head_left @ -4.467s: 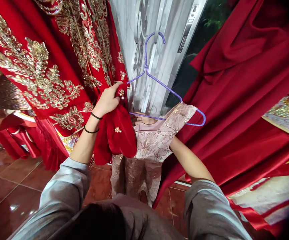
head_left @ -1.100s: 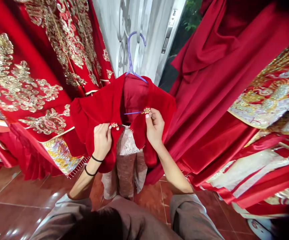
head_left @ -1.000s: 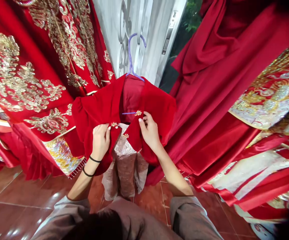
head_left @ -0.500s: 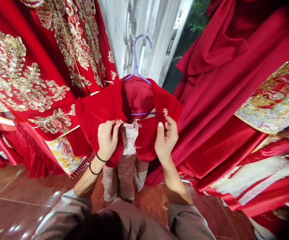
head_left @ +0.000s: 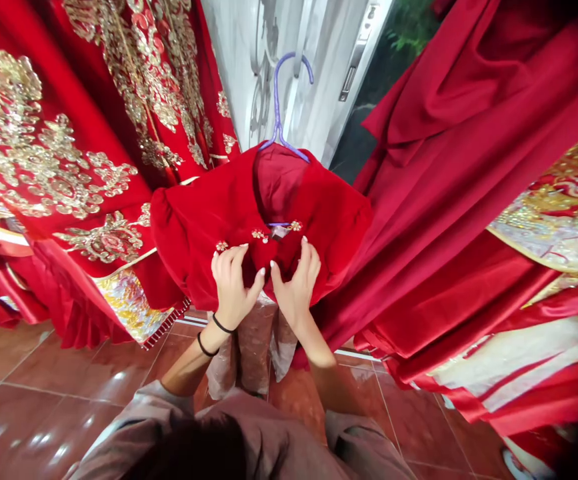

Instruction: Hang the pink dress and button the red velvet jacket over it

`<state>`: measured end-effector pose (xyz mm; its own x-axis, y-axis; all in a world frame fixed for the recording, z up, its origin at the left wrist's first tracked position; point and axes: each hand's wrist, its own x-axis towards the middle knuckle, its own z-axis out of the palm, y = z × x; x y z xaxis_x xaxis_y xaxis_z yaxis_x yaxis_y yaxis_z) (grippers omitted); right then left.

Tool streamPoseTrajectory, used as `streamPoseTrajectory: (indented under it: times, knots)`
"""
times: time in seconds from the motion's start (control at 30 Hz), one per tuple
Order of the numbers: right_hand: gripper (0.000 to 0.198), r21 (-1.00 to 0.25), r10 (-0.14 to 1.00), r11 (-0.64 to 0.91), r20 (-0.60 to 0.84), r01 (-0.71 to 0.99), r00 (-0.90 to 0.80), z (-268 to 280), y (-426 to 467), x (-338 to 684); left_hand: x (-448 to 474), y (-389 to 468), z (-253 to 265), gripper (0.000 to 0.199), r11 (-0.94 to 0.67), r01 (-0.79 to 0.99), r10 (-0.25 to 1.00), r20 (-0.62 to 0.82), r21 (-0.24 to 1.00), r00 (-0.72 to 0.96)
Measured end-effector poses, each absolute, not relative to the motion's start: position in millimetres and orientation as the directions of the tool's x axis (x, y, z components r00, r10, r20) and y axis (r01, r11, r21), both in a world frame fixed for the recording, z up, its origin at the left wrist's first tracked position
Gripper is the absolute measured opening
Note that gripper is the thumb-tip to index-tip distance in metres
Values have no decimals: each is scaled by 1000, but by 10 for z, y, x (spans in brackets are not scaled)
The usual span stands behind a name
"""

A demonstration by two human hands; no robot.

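Red jacket (head_left: 339,207) hangs before me, over pink dress (head_left: 256,340), on purple hanger (head_left: 277,100). My left hand (head_left: 233,287) and right hand (head_left: 296,293) curl at its front, thumbs nearly meeting; can't tell if cloth is pinched. Best: edges level, light touch near gold ornaments (head_left: 260,235).

- Here before me, a red velvet jacket with gold flower-shaped fastenings (head_left: 199,213) hangs on a purple wire hanger (head_left: 277,100), in front of a whitish metal door (head_left: 313,67).
- The person's left hand, two black bands at its wrist (head_left: 233,283), and bare right hand (head_left: 296,287) touch its front, thumbs near each other; how firmly, I can't tell.
- Pale pink patterned fabric (head_left: 256,347) shows below.
- Over on the left, red cloth with gold sequins (head_left: 43,167).
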<state>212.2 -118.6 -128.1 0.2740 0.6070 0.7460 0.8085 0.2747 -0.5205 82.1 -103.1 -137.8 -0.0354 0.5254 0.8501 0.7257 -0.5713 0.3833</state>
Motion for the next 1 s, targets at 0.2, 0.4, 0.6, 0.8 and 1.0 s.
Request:
streamPoseTrajectory:
  times: [0.2,0.4,0.6,0.8,1.0]
  knots:
    - [77,-470,500,155,796,869,342,-977,-1072,2146,984,-975,-1203,78,-418,809,591,800,413,-103]
    - [44,-536,599,158,720,829,351,-1075,-960,2245,950,-796,-1143,43,-388,836,658,752,387,-43]
    - [31,-653,644,320,682,687,348,-1112,-1030,2396,743,-615,-918,35,-346,880,668,744,326,-13]
    - [33,-701,479,403,710,589,517,-1197,-1345,2412,480,-678,-578,30,-654,756,405,828,-34,388]
    - [69,-668,596,298,688,682,413,-1348,-1429,2192,576,-369,-161,21,-797,594,379,678,-106,630]
